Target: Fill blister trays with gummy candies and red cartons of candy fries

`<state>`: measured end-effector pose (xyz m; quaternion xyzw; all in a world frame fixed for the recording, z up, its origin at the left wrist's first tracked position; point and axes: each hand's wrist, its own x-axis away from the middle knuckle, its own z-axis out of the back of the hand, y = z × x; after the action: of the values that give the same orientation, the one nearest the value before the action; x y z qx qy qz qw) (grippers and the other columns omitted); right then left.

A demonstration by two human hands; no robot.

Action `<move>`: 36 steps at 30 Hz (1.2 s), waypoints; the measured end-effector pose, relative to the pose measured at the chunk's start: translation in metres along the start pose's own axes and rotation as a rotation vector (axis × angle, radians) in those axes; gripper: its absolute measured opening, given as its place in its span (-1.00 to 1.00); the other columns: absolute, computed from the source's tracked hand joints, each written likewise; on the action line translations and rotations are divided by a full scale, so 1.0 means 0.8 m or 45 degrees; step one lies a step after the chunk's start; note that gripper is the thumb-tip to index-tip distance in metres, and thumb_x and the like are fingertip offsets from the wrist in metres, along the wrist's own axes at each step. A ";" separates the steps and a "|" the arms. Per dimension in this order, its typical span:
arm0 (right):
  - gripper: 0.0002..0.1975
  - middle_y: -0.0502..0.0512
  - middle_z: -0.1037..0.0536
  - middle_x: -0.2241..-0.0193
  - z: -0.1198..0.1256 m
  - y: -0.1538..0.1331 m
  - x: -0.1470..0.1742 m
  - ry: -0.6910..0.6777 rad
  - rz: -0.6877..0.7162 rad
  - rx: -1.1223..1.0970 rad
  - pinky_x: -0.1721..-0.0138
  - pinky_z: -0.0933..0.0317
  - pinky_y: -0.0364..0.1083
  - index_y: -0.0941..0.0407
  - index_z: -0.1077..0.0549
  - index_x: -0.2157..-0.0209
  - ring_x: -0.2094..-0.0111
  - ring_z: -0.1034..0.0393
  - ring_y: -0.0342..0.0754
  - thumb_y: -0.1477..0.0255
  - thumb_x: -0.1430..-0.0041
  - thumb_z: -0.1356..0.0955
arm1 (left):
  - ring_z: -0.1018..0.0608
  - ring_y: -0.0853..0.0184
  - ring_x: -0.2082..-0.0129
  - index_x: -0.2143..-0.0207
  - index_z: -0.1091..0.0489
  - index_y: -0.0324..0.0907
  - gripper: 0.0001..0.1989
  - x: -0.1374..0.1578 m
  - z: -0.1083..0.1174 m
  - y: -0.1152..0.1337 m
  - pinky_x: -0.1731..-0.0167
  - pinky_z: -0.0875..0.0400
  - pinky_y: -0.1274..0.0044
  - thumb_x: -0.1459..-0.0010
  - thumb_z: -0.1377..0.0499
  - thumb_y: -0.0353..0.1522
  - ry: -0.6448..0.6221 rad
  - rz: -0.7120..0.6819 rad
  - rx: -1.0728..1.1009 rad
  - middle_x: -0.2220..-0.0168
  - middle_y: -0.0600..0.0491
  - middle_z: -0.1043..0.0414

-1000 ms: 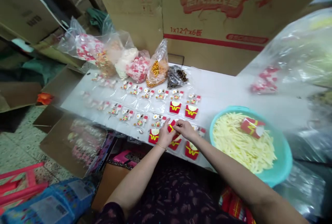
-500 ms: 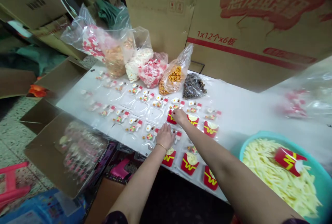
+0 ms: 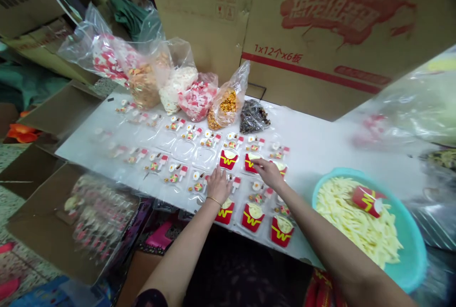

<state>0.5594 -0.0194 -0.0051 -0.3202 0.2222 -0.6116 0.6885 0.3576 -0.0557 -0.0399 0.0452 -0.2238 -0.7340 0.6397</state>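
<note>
My left hand (image 3: 218, 186) lies with fingers spread over the clear plastic trays in the front row. My right hand (image 3: 270, 172) is at the middle of the back row's red toy fries cartons (image 3: 250, 165), its fingertips drawn together at that carton's upper right edge. Whether they grip anything is too small to tell. To the left, another red fries carton (image 3: 228, 159) with a yellow W lies in its tray; a third sits partly behind my right hand. Three more cartons, among them a front one (image 3: 252, 217), line the near edge. The trays also hold tiny toy eggs, pizzas and ice pops.
A turquoise basin (image 3: 413, 250) of pale toy fries (image 3: 356, 221) stands at the right, a red carton (image 3: 366, 200) on top. Plastic bags of small parts (image 3: 197, 98) line the table's back. An open cardboard box (image 3: 42, 226) with packed trays is at the left.
My right hand has moved from the left carton of the back row to the middle one, uncovering the left carton. My left hand stays on the front trays. The view has shifted somewhat.
</note>
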 end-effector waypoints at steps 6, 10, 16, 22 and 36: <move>-0.73 0.13 -0.51 0.31 0.097 0.068 0.190 0.494 -0.327 0.080 0.26 -0.26 -0.03 0.10 -0.46 0.30 0.30 -0.39 -0.01 0.32 -0.07 -0.20 | -0.24 0.10 -0.06 0.05 -0.28 -0.19 -0.61 0.020 0.001 0.022 0.03 -0.08 0.23 -0.05 -0.01 -0.27 0.038 -0.118 0.023 -0.07 -0.17 -0.20; -0.64 0.26 -0.48 0.30 0.157 0.147 0.277 0.983 -0.785 0.225 0.31 -0.23 -0.01 0.22 -0.44 0.26 0.36 -0.36 0.01 0.31 -0.04 -0.18 | -0.32 0.14 0.00 0.11 -0.33 -0.17 -0.65 0.038 -0.011 0.078 0.06 -0.14 0.27 -0.07 -0.01 -0.26 0.045 -0.357 0.102 0.00 -0.13 -0.30; -0.72 0.22 -0.46 0.37 0.209 0.236 0.263 0.953 -0.918 0.351 0.25 -0.13 -0.03 0.22 -0.48 0.40 0.32 -0.28 0.01 0.31 0.07 -0.28 | -0.35 0.20 0.01 0.11 -0.32 -0.13 -0.69 0.070 -0.029 0.196 0.05 -0.17 0.27 -0.09 -0.02 -0.29 0.000 -0.755 0.238 0.03 -0.06 -0.34; -0.86 0.05 -0.41 0.54 0.197 0.177 0.252 0.711 -0.619 0.194 0.37 -0.09 -0.13 0.15 -0.41 0.60 0.45 -0.24 -0.11 0.44 0.04 -0.31 | -0.21 0.10 -0.08 -0.08 -0.08 -0.19 -0.37 0.080 -0.039 0.283 0.02 -0.15 0.23 0.04 -0.15 -0.20 0.053 -0.976 0.213 -0.10 -0.17 -0.14; -0.48 0.19 -0.37 0.14 0.132 0.165 0.283 0.556 -0.567 -0.037 0.15 -0.16 -0.02 0.14 -0.30 0.06 0.15 -0.25 0.01 0.42 0.15 -0.39 | -0.33 0.12 0.08 -0.05 -0.06 -0.17 -0.29 0.071 -0.054 0.264 0.09 -0.24 0.25 0.15 -0.22 -0.18 0.030 -0.772 0.277 0.10 -0.11 -0.26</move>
<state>0.7599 -0.2183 -0.0061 -0.2318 0.2980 -0.7984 0.4690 0.5569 -0.1388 0.0156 0.1866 -0.2697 -0.8624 0.3857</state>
